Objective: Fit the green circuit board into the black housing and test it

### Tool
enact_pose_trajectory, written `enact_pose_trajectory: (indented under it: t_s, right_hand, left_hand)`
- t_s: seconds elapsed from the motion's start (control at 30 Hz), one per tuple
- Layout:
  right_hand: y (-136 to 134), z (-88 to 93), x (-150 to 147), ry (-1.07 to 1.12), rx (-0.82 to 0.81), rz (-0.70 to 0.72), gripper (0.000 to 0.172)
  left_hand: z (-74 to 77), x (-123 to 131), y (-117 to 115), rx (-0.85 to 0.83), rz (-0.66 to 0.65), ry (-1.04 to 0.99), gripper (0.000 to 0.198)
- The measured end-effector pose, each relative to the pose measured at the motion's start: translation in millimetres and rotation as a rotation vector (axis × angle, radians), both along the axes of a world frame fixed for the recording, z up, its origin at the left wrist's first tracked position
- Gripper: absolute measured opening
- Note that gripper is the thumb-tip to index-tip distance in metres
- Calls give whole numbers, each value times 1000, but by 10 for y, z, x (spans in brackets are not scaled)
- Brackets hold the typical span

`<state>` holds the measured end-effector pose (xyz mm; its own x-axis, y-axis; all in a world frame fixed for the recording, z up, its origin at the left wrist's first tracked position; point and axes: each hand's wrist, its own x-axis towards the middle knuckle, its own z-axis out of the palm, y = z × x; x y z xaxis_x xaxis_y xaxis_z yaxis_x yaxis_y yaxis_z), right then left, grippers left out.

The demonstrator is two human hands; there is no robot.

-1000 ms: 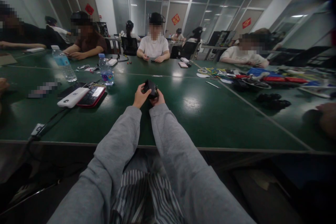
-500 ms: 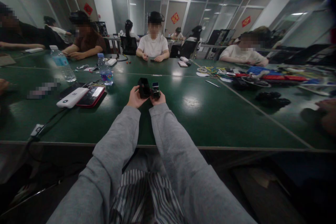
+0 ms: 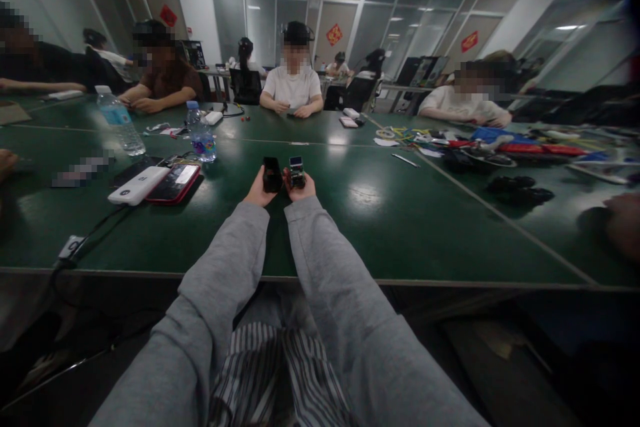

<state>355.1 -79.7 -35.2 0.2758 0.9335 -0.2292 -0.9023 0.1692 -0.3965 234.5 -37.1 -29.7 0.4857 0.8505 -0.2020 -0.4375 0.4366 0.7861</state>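
Observation:
Over the green table (image 3: 320,240), my left hand (image 3: 259,192) is closed around a black case (image 3: 272,175), its dark face turned up towards me. Just to the right, my right hand (image 3: 303,188) holds a small device (image 3: 297,173) with a light screen-like patch at its top and what looks like a circuit board below. The two objects are side by side with a narrow gap between them. Parts of the fingers are hidden behind the objects.
To the left lie a white power bank (image 3: 138,187) and a red-edged phone (image 3: 175,183), with two water bottles (image 3: 120,121) (image 3: 200,133) behind. A pen (image 3: 405,160), tangled cables (image 3: 400,134) and black items (image 3: 520,190) are on the right. People sit around the table.
The black case in my left hand has turned and lowered slightly, and now stands a little apart from the device. My right hand has barely moved.

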Motion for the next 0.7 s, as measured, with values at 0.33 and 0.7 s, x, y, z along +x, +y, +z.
enact_pose_trajectory:
  t_s: [0.33,0.7]
  right_hand:
    - [-39,61,-30,-4,-19,-10,28]
    - [-12,77,-73,-65,-83,-45,25]
  left_hand:
    - [6,8,-4,-174,18,-162,39]
    - [-10,24,7,-182,49,-168,36]
